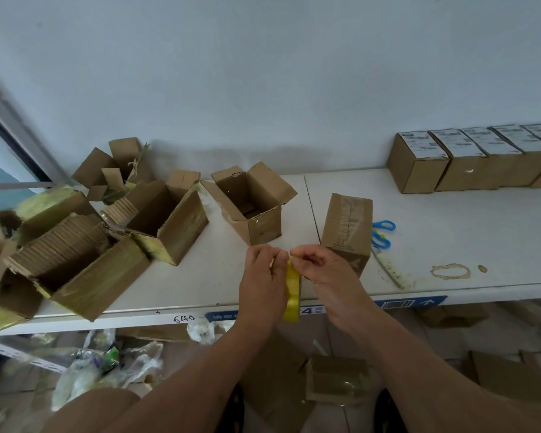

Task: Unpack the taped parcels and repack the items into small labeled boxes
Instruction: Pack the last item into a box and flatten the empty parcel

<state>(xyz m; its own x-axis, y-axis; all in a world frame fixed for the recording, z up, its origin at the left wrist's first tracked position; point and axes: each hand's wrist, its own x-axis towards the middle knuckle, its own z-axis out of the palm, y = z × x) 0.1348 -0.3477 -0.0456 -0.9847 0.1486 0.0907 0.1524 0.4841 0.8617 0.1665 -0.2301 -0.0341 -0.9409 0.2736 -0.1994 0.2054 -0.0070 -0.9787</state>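
Fingers of both hands pinch yellow tape roll (292, 292) before closed box (346, 232), scissors (383, 233) beside

Yellow tape roll (291, 290); brown corrugated cardboard on the open boxes (247, 203), several with yellow-green tape residue along their edges. Sealed box (347, 228): brown, with glossy clear tape across its face. Row of labeled boxes (419, 165): brown sides, white labels printed in black. Scissors (383, 232): blue handles. Table (450, 220): white, marked by a brown ring stain (450, 271); its front edge bears a blue strip (413, 303) with white print. Wall (263, 73): pale grey-blue.
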